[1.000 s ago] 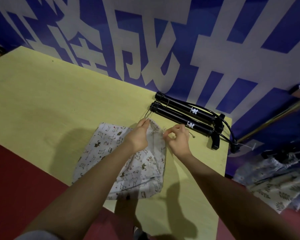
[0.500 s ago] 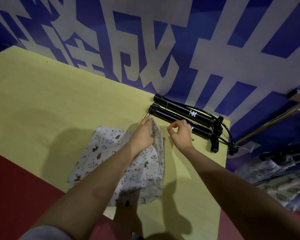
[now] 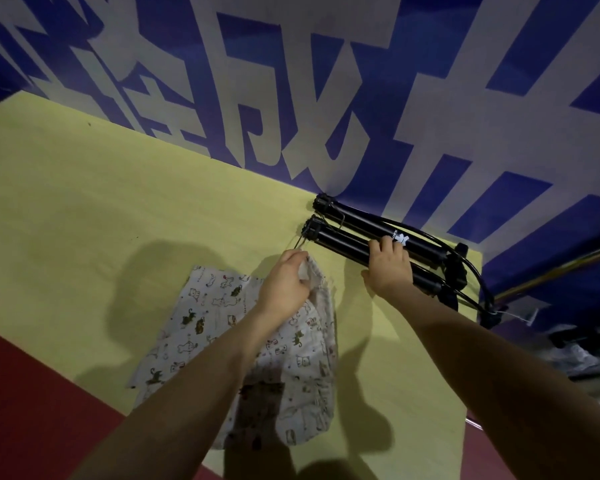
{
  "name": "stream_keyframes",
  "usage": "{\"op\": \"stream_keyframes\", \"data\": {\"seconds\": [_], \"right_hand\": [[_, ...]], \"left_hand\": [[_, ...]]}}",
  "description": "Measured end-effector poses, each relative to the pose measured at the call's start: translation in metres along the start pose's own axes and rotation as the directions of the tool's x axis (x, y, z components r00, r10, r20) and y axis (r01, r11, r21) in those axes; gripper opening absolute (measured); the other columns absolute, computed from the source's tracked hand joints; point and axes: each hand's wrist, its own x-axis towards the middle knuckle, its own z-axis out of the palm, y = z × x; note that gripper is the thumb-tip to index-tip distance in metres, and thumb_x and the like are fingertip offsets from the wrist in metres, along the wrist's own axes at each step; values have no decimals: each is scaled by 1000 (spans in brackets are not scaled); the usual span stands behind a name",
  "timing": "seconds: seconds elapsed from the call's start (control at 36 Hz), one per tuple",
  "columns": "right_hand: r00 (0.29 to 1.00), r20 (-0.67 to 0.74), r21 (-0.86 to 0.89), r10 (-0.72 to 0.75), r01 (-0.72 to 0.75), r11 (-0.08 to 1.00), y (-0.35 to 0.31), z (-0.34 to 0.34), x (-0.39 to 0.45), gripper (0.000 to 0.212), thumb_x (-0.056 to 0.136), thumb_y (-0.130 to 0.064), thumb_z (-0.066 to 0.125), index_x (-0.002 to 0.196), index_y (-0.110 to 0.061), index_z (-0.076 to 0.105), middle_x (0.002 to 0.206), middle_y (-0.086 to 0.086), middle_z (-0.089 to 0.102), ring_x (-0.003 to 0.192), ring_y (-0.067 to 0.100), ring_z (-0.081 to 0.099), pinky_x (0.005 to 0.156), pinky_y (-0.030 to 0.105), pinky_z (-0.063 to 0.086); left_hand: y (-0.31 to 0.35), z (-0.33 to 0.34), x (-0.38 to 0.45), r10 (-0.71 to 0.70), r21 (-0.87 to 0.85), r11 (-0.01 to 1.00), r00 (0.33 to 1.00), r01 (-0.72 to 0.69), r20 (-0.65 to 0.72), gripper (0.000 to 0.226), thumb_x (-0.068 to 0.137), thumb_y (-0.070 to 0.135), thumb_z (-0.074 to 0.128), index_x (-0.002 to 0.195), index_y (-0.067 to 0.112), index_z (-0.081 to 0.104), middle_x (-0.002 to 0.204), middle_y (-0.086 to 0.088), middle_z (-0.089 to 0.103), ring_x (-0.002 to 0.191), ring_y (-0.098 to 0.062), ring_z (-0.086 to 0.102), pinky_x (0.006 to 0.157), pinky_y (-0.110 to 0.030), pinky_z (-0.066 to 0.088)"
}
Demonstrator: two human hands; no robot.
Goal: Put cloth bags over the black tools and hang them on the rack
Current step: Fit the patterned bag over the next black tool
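Two long black tools lie side by side at the back right of the yellow table [image 3: 101, 209], against the wall. My right hand [image 3: 390, 268] lies over the middle of the nearer black tool [image 3: 343, 244], fingers curled around it. The farther black tool [image 3: 361, 221] lies just behind, untouched. A white cloth bag [image 3: 302, 368] printed with small animals lies on the table in front of the tools. My left hand [image 3: 286, 284] pinches the bag's gathered top edge. Another printed cloth [image 3: 201, 306] lies flat under and left of it.
A blue and white banner wall [image 3: 291, 81] rises right behind the table. Red floor [image 3: 32, 410] shows below the table's near edge. At the far right a metal rack bar [image 3: 551, 271] slants, with patterned bags [image 3: 589, 358] below it.
My right hand let go of the bag's opening and moved right and back onto the nearer black tool. My left hand kept its hold on the bag's top edge.
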Motion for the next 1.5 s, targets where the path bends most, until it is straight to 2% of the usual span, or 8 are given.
{"op": "stream_keyframes", "data": {"seconds": [0.19, 0.39, 0.56, 0.69, 0.92, 1.11, 1.19, 1.5], "right_hand": [[999, 38, 51, -22, 20, 999, 5, -2, 1, 60, 94, -29, 55, 142, -13, 24, 135, 19, 47, 123, 36, 48, 102, 44, 42], [999, -3, 77, -54, 54, 996, 8, -11, -18, 69, 86, -30, 63, 142, -15, 26, 132, 15, 50, 120, 33, 51, 97, 42, 46], [996, -64, 164, -60, 70, 984, 0, -30, -35, 66, 83, -42, 64, 135, -18, 32, 122, 11, 52, 104, 31, 58, 68, 35, 45], [992, -119, 220, -52, 77, 972, -1, -46, -49, 58, 84, -48, 62, 126, -23, 30, 103, 5, 64, 84, 26, 63, 60, 30, 42], [993, -114, 251, -35, 63, 966, 1, -68, -89, 61, 83, -44, 63, 129, -19, 32, 102, 7, 65, 88, 30, 63, 62, 31, 42], [987, -142, 386, 80, -19, 922, 2, -61, -116, 56, 80, -33, 67, 123, -19, 33, 104, 9, 67, 83, 31, 64, 61, 30, 43], [978, -174, 443, 112, -23, 896, 3, -60, -129, 56, 81, -31, 67, 124, -18, 34, 110, 12, 65, 85, 33, 63, 61, 29, 40], [964, -265, 469, 34, 98, 878, 13, -65, -167, 54, 81, -32, 65, 127, -23, 38, 108, 5, 66, 82, 27, 58, 65, 30, 40]], "left_hand": [[-6, -5, -5, 7, 24, 1000, 997, -5, -77, 50, 89, 0, 47, 138, 8, 43, 143, -2, 40, 119, -18, 48, 87, -22, 39], [-3, -6, -13, 25, 44, 999, 996, -21, -89, 48, 89, 2, 49, 137, 8, 44, 141, -3, 42, 110, -21, 53, 87, -29, 45], [7, -15, -20, 83, 9, 997, 992, -82, -90, 51, 90, 1, 50, 139, 7, 41, 145, -2, 38, 116, -19, 52, 87, -23, 42], [10, -18, -29, 114, 9, 993, 991, -114, -74, 52, 90, 2, 50, 141, 9, 39, 146, 0, 36, 123, -18, 49, 95, -23, 42], [9, -24, -47, 176, 16, 983, 962, -183, 209, 65, 90, -2, 47, 149, 13, 24, 155, 3, 20, 139, -16, 30, 113, -27, 30], [6, -26, -57, 137, 40, 986, 935, -159, 327, 82, 84, -7, 51, 152, 18, 12, 159, 11, 5, 144, -13, 17, 110, -29, 36], [5, -25, -63, 129, 60, 985, 913, -164, 386, 82, 84, -4, 55, 152, 18, 13, 159, 11, 6, 144, -13, 19, 99, -18, 38], [8, -35, -70, 141, 33, 987, 953, -156, 266, 94, 83, -10, 52, 151, 20, -5, 158, 15, -13, 146, -12, 8, 80, -15, 45]]}}
